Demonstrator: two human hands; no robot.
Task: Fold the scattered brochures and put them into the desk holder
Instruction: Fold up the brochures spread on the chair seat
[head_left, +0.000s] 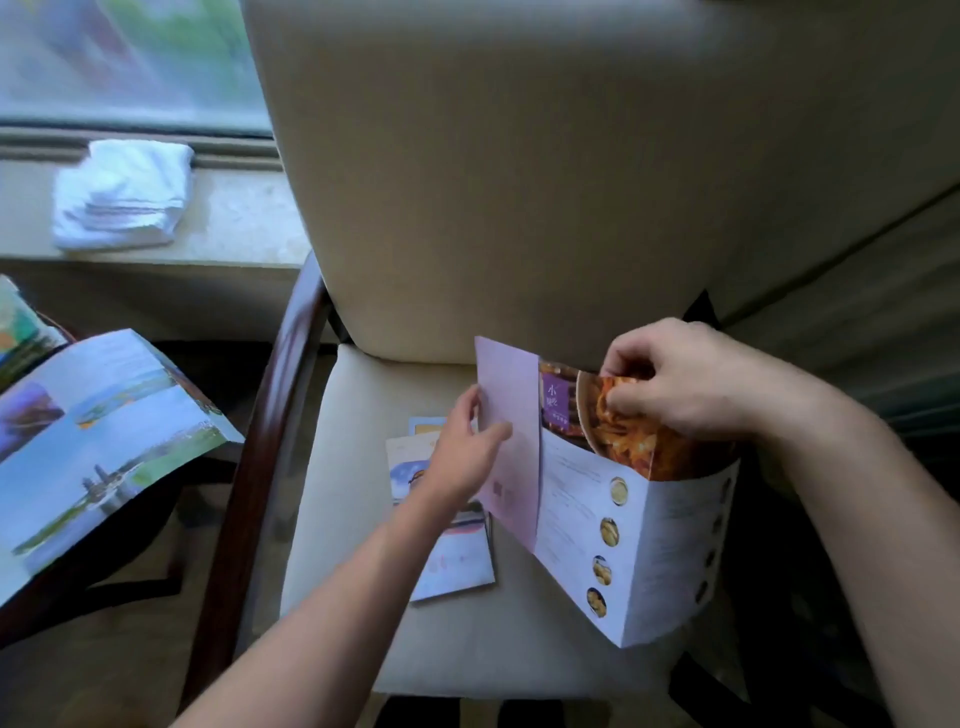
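Both forearms reach over chair seat (363, 467) | left hand (462, 452) pinches lilac flap of food brochure (587, 499), held above seat's right side | right hand (691, 379) grips its top panel | folded brochures (457, 561) lie mid-seat | open scenic brochure (104, 441) on side table at left

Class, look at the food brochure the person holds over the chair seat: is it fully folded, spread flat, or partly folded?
Partly folded. The food brochure has its panels standing at angles, the left hand holding the lilac flap, the right hand pinching the top edge.
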